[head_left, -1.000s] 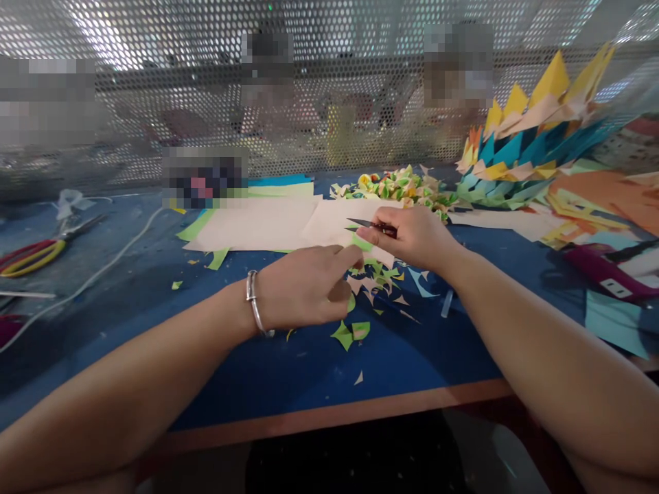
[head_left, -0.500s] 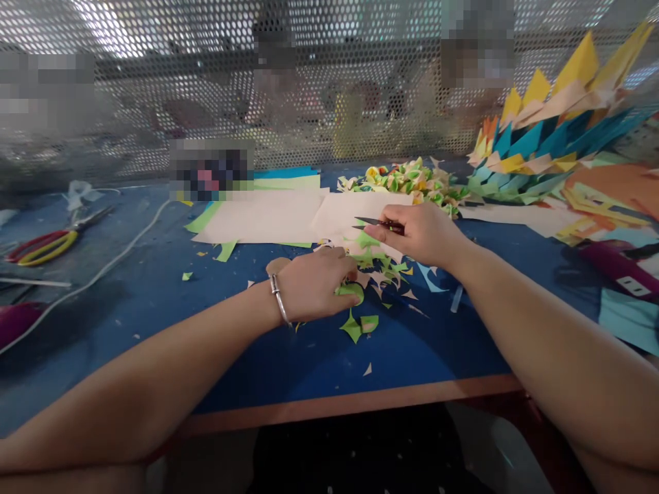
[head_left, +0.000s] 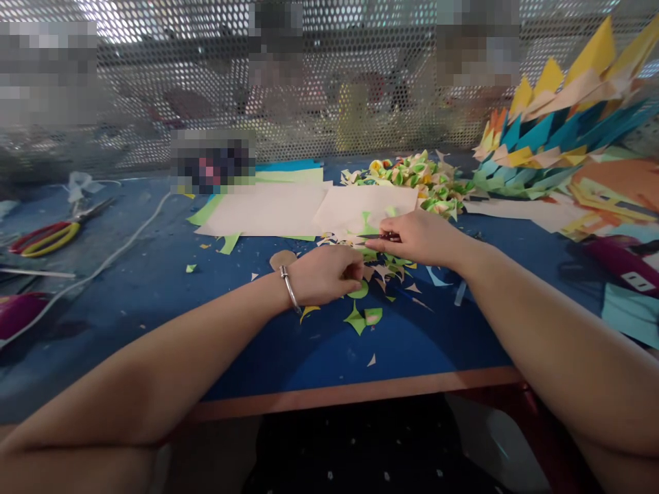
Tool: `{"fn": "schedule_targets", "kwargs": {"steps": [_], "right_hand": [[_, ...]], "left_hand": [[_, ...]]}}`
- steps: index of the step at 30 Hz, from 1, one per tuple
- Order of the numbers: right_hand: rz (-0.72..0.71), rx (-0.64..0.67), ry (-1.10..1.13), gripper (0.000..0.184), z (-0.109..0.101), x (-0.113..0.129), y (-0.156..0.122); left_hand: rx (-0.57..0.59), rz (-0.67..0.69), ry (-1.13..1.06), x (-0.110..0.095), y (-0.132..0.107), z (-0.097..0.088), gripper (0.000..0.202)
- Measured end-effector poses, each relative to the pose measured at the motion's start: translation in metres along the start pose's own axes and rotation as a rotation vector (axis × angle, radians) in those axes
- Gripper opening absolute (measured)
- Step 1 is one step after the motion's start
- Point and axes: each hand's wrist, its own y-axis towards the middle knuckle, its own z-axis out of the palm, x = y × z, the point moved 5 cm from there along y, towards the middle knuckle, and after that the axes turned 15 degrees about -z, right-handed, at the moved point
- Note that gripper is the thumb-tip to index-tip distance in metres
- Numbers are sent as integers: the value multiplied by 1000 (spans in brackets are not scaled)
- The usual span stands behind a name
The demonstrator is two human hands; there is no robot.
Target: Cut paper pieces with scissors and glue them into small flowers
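Note:
My right hand (head_left: pixel 419 240) is closed around a small pair of scissors (head_left: pixel 390 237). Only a bit of their dark handle shows, and the blades are hard to make out. To its left, my left hand (head_left: pixel 332 273), with a silver bangle on the wrist, has its fingers curled together. Whatever they may pinch is hidden. Right by its fingertips lies a round green paper piece (head_left: pixel 359 291). Green and pale paper scraps (head_left: pixel 384 271) are strewn between and under both hands. Nearer me are a green star-shaped scrap (head_left: pixel 355 319) and a smaller green piece (head_left: pixel 373 315).
Behind my hands lie white paper sheets (head_left: pixel 268 209) and a heap of folded paper pieces (head_left: pixel 422 180). A layered paper model (head_left: pixel 546 147) stands at right, near a purple tool (head_left: pixel 620 264). Red-and-yellow scissors (head_left: pixel 49 238) and a white cord (head_left: pixel 110 261) are at left.
The scissors' blades, seen pointing left before, are now mostly out of sight at my right hand. My left fingers have drawn closer together, and the hand has shifted slightly right.

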Motion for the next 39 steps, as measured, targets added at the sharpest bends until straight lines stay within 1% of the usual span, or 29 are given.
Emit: {"fn": "schedule_targets", "kwargs": {"steps": [3,5,6,8,10,12,14,16,19,23,25,27,30,32,36,39], "right_hand": [[25,82,-17,49,6,-2,0],[42,125,-30,48,10,-3,0],[45,133,-36,48,11,-3,0],[43,133,-43,48,11,-3,-1],[43,133,-47,49,10,-1,-2],[51,149,-50,48,10,0,-3],[58,172,-49,48,10,2,-4],[64,176,-53,48,9,3,-4],[73,147,-73,47,5,6,-5],[53,156,-84,38,3,10,-5],[63,171,-84,34,3,10,-5],[75,158,-84,32,2,9,-4],[59,77,-80,32,-3,10,-3],[23,-10,-66,33,-8,13,-3],[-96,-218,-29,26,-18,24,-5],[-180,-279,5,24,-19,33,-6]], "left_hand": [[-86,22,-211,5,-1,-8,7],[-148,11,-440,13,0,-15,11],[-157,-12,-564,18,2,-17,13],[-145,-90,-786,28,5,-17,16],[-115,-174,-950,35,8,-15,15],[-89,-226,-1071,39,10,-12,15],[-79,-242,-1155,40,11,-11,14],[-73,-252,-1195,41,12,-11,12],[-70,-269,-1201,44,12,-11,11],[-73,-257,-1190,46,13,-11,11],[-77,-254,-1187,47,13,-11,11],[-72,-252,-1185,46,13,-11,12],[-62,-241,-1167,43,12,-10,12],[-60,-238,-1153,41,11,-9,12],[-55,-254,-1163,40,10,-7,12],[-25,-257,-1179,39,10,-5,12]]}}
